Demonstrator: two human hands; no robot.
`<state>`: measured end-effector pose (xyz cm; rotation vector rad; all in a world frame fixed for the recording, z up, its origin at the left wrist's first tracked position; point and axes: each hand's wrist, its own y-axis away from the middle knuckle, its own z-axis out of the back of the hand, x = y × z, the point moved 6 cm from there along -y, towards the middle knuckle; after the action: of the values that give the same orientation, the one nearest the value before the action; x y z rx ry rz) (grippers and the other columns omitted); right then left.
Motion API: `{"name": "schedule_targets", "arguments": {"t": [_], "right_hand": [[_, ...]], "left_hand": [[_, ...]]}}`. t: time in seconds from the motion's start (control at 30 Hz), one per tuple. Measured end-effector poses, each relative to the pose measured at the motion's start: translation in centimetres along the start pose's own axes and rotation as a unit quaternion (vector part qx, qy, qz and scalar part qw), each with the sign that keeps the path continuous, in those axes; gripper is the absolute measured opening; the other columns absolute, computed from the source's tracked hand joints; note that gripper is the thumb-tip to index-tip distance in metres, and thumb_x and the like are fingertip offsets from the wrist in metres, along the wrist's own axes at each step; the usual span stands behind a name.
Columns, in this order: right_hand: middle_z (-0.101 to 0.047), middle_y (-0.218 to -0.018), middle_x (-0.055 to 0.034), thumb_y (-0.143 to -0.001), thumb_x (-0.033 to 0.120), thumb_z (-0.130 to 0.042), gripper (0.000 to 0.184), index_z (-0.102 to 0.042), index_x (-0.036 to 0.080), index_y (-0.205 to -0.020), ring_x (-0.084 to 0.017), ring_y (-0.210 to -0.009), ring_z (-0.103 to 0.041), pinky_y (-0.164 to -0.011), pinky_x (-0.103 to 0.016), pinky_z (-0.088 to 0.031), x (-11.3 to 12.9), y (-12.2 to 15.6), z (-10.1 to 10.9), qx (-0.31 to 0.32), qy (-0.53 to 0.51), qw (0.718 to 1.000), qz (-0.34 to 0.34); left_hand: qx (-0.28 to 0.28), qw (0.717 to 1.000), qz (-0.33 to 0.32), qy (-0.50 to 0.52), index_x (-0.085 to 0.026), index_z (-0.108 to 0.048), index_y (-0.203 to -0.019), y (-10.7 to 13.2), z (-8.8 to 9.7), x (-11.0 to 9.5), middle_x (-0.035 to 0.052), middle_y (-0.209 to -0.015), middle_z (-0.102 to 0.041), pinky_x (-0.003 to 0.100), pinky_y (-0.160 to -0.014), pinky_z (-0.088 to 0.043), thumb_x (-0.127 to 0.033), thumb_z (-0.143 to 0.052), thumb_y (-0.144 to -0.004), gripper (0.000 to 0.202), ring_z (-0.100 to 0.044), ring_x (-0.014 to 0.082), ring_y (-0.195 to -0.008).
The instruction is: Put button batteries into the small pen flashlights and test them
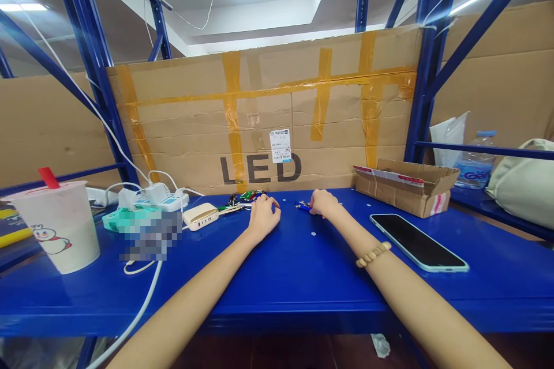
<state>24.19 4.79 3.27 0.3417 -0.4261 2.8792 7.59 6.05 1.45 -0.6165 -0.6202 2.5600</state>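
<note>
My right hand (324,204) is closed over the table, its fingers at one end of a small blue-and-silver piece (303,206). The kind of piece is too small to make out. My left hand (262,217) rests on the table with its fingers loosely bent and the thumb apart. Its fingertips are partly hidden, and nothing shows in its grasp. Just beyond and left of it lies a heap of small green, red, blue and metallic pieces (247,196). All this lies on a blue metal shelf top (285,277).
At left stand a lidded drink cup (64,230), a white power strip (168,202) with cables, and a cream-coloured box (200,216). A phone (418,242) and an open cardboard box (402,187) lie right. A cardboard sheet (190,132) marked LED closes the back.
</note>
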Motion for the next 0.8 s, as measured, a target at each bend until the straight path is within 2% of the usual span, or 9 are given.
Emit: {"name": "schedule_targets", "arguments": {"t": [0.13, 0.27, 0.37, 0.43, 0.5, 0.6, 0.8], "right_hand": [[-0.066, -0.094, -0.0095, -0.061, 0.014, -0.068, 0.02, -0.066, 0.017, -0.08, -0.024, -0.091, -0.061, -0.073, -0.031, -0.046, 0.3, 0.4, 0.0, 0.012, 0.022, 1.0, -0.012], [-0.064, -0.1, -0.0065, -0.073, 0.023, -0.058, 0.019, -0.064, 0.02, -0.091, -0.02, -0.095, -0.059, -0.075, -0.028, -0.043, 1.3, 0.5, 0.4, -0.04, 0.029, 0.999, 0.014], [-0.064, -0.101, -0.0057, -0.077, 0.024, -0.053, 0.019, -0.063, 0.02, -0.092, -0.019, -0.093, -0.059, -0.072, -0.028, -0.042, 1.8, 0.5, 0.5, -0.073, 0.024, 0.996, 0.036], [-0.065, -0.098, -0.0054, -0.077, 0.023, -0.052, 0.019, -0.063, 0.02, -0.092, -0.019, -0.092, -0.059, -0.071, -0.027, -0.041, 2.0, 0.4, 0.3, -0.074, 0.021, 0.996, 0.044], [-0.065, -0.095, -0.0049, -0.075, 0.023, -0.054, 0.018, -0.063, 0.021, -0.09, -0.019, -0.091, -0.059, -0.07, -0.027, -0.041, 2.1, 0.5, 0.0, -0.067, 0.02, 0.996, 0.053], [-0.066, -0.092, -0.0038, -0.072, 0.027, -0.059, 0.015, -0.065, 0.021, -0.085, -0.018, -0.088, -0.06, -0.069, -0.026, -0.041, 2.4, 0.7, -0.6, -0.038, 0.016, 0.997, 0.062], [-0.066, -0.093, -0.0051, -0.07, 0.023, -0.06, 0.012, -0.066, 0.022, -0.08, -0.021, -0.09, -0.06, -0.07, -0.027, -0.042, 2.9, 1.1, -1.7, 0.016, 0.049, 0.996, 0.073]], "left_hand": [[0.01, 0.996, 0.029, -0.078, -0.017, -0.058, -0.093, 0.2, 0.4, 0.4, 0.0106, -0.103, -0.053, 0.038, -0.09, -0.032, -0.015, -0.041, -0.075, 0.025, -0.046, 0.0234, -0.103], [0.01, 0.972, 0.127, -0.197, -0.004, -0.048, -0.113, 0.5, 1.0, 2.1, 0.0234, -0.119, -0.045, 0.043, -0.091, -0.028, -0.017, -0.041, -0.077, 0.039, -0.039, 0.0339, -0.114], [0.045, 0.951, 0.199, -0.233, 0.001, -0.046, -0.115, 0.7, 1.0, 3.6, 0.0292, -0.118, -0.043, 0.047, -0.085, -0.03, -0.023, -0.039, -0.08, 0.043, -0.041, 0.0405, -0.111], [0.071, 0.94, 0.218, -0.251, 0.001, -0.046, -0.115, 0.7, 0.8, 4.2, 0.0299, -0.117, -0.044, 0.047, -0.081, -0.032, -0.022, -0.035, -0.082, 0.042, -0.045, 0.0411, -0.106], [0.078, 0.936, 0.215, -0.268, 0.0, -0.046, -0.115, 0.6, 0.9, 4.2, 0.0287, -0.119, -0.043, 0.044, -0.079, -0.034, -0.016, -0.034, -0.081, 0.039, -0.048, 0.0388, -0.104], [0.074, 0.945, 0.182, -0.261, -0.006, -0.044, -0.117, 0.5, 1.1, 3.7, 0.0248, -0.12, -0.041, 0.038, -0.079, -0.038, -0.007, -0.039, -0.077, 0.04, -0.051, 0.0332, -0.103], [0.103, 0.956, 0.131, -0.243, -0.01, -0.043, -0.12, 0.5, 0.8, 3.1, 0.0203, -0.118, -0.045, 0.033, -0.082, -0.038, -0.005, -0.046, -0.074, 0.046, -0.052, 0.0285, -0.103]]}}
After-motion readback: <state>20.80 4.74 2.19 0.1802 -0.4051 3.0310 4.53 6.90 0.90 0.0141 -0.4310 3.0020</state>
